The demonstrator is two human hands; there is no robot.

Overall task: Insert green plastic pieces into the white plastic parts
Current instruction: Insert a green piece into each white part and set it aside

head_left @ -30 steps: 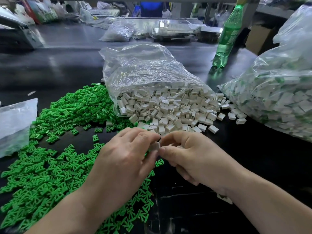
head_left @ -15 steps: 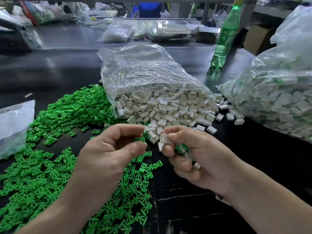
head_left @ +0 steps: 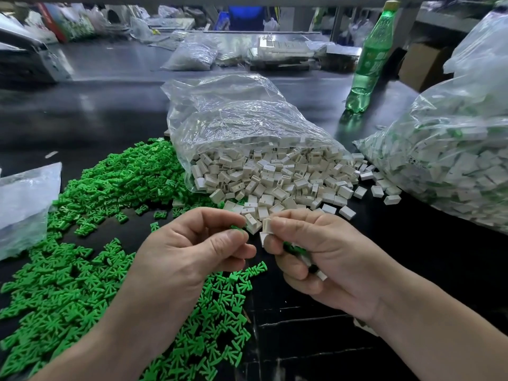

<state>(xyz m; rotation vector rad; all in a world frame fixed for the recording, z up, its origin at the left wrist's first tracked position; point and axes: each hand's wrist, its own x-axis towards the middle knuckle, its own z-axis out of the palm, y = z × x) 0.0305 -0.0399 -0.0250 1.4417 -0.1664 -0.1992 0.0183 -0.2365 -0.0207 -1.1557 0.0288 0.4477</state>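
Over the dark glossy tabletop I see the left hand pinching a small green plastic piece between thumb and forefinger. Just beside it, the right hand pinches a small white rectangular plastic part at its fingertips, with more white and green bits curled in its palm. A pile of loose green pieces spreads at the left, and white parts spill from a clear plastic bag behind the hands.
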